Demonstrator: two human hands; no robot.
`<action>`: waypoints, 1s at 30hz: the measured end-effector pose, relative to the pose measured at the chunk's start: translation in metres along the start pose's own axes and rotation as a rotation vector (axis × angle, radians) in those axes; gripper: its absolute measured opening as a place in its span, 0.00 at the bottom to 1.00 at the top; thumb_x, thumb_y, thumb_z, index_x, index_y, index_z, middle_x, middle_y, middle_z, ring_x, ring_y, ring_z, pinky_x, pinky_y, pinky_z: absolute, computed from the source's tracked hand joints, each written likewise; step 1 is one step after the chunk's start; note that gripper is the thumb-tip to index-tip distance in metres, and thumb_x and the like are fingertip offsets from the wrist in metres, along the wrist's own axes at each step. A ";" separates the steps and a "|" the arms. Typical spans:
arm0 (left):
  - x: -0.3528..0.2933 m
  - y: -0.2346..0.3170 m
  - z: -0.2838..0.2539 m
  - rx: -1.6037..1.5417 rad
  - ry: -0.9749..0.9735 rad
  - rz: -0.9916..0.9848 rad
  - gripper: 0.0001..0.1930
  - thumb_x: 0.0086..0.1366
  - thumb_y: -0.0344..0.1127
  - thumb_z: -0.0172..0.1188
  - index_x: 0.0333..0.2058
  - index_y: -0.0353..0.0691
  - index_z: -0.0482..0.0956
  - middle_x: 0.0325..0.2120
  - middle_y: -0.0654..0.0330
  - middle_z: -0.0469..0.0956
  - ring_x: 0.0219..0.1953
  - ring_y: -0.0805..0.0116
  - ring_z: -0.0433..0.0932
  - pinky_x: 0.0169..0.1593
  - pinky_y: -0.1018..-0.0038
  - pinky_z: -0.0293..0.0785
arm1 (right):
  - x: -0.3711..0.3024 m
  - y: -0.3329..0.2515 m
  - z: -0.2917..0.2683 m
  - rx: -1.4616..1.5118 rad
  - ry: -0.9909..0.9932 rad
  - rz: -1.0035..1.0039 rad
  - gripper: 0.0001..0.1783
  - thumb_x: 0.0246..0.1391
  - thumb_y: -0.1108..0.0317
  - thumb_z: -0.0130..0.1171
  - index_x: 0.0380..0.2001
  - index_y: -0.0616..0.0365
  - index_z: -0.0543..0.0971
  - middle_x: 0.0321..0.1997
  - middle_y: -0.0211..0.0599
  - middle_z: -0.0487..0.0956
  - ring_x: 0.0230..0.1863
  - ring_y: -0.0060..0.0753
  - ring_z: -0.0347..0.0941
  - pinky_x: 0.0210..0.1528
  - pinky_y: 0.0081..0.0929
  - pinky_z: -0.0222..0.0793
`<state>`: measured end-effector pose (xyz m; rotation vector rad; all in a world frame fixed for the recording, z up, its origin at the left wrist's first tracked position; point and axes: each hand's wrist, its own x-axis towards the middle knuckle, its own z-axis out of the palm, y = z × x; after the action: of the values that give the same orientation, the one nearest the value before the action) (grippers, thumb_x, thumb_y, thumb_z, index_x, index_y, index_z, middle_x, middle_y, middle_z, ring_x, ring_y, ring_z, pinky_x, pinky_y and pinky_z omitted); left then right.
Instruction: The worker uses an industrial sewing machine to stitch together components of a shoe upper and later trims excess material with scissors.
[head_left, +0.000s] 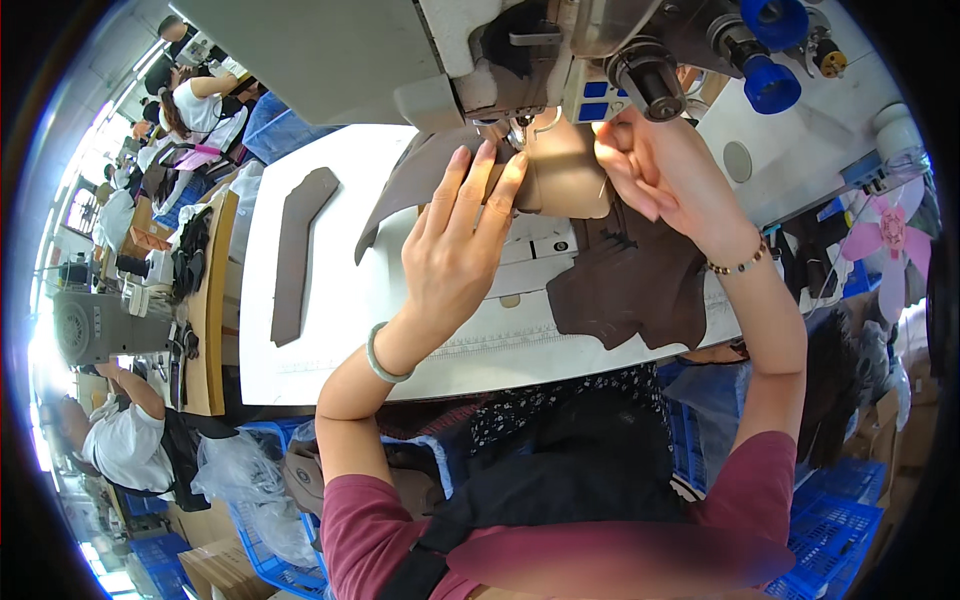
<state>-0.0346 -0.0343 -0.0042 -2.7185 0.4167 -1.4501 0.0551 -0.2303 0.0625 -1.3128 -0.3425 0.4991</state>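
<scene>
My left hand (462, 235) lies flat with fingers spread on a brown leather piece (412, 180), fingertips pressing it beside the needle (519, 135) of a grey sewing machine (480, 50). My right hand (655, 170) pinches a tan leather piece (565, 175) just right of the needle. More dark brown leather (635, 285) hangs off the table's front edge under my right wrist. A green bangle is on my left wrist, a bead bracelet on my right.
A long brown leather strip (295, 255) lies alone on the white table (330, 340) at left. Blue crates (275, 555) and plastic bags stand on the floor. Other people sit at machines far left. A pink fan (890, 235) stands at right.
</scene>
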 end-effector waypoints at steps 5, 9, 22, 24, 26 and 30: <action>-0.001 -0.002 0.001 0.013 0.024 0.020 0.24 0.49 0.26 0.64 0.49 0.43 0.79 0.49 0.58 0.77 0.51 0.61 0.76 0.42 0.75 0.75 | 0.005 -0.006 0.001 -0.018 -0.118 -0.075 0.18 0.63 0.57 0.46 0.28 0.62 0.72 0.12 0.25 0.64 0.06 0.15 0.49 0.10 0.15 0.43; 0.000 -0.001 -0.001 0.043 0.015 0.013 0.23 0.50 0.25 0.62 0.48 0.43 0.79 0.50 0.60 0.77 0.50 0.64 0.76 0.42 0.75 0.73 | 0.003 0.003 -0.004 -0.075 -0.067 -0.082 0.16 0.62 0.60 0.47 0.29 0.64 0.72 0.14 0.25 0.65 0.06 0.14 0.49 0.09 0.16 0.44; 0.007 -0.019 -0.003 -0.262 0.031 0.171 0.20 0.46 0.21 0.61 0.42 0.35 0.79 0.41 0.59 0.78 0.46 0.59 0.77 0.49 0.67 0.75 | -0.019 0.055 -0.012 -1.453 0.114 -1.221 0.26 0.35 0.73 0.64 0.44 0.54 0.75 0.50 0.35 0.71 0.52 0.42 0.68 0.51 0.36 0.67; 0.008 -0.022 -0.003 -0.268 0.015 0.245 0.19 0.47 0.24 0.59 0.42 0.30 0.78 0.40 0.56 0.75 0.45 0.58 0.76 0.52 0.63 0.76 | -0.004 0.065 -0.009 -1.448 0.045 -1.278 0.24 0.35 0.71 0.64 0.42 0.55 0.76 0.48 0.35 0.73 0.53 0.41 0.70 0.53 0.35 0.68; 0.009 -0.026 -0.003 -0.257 0.013 0.265 0.20 0.46 0.24 0.60 0.42 0.30 0.79 0.40 0.57 0.76 0.45 0.59 0.76 0.52 0.65 0.78 | 0.011 0.068 -0.011 -1.346 0.030 -1.400 0.18 0.38 0.70 0.63 0.38 0.57 0.78 0.46 0.35 0.75 0.51 0.40 0.72 0.51 0.34 0.71; 0.010 -0.033 -0.001 -0.288 0.032 0.273 0.19 0.45 0.24 0.62 0.41 0.33 0.81 0.38 0.59 0.78 0.42 0.63 0.78 0.49 0.68 0.80 | 0.020 0.075 -0.012 -1.251 0.106 -1.558 0.12 0.41 0.73 0.60 0.33 0.58 0.79 0.41 0.34 0.79 0.46 0.38 0.76 0.46 0.30 0.75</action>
<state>-0.0231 -0.0050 0.0095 -2.7018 1.0275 -1.4580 0.0666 -0.2166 -0.0142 -1.7103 -1.5421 -1.3028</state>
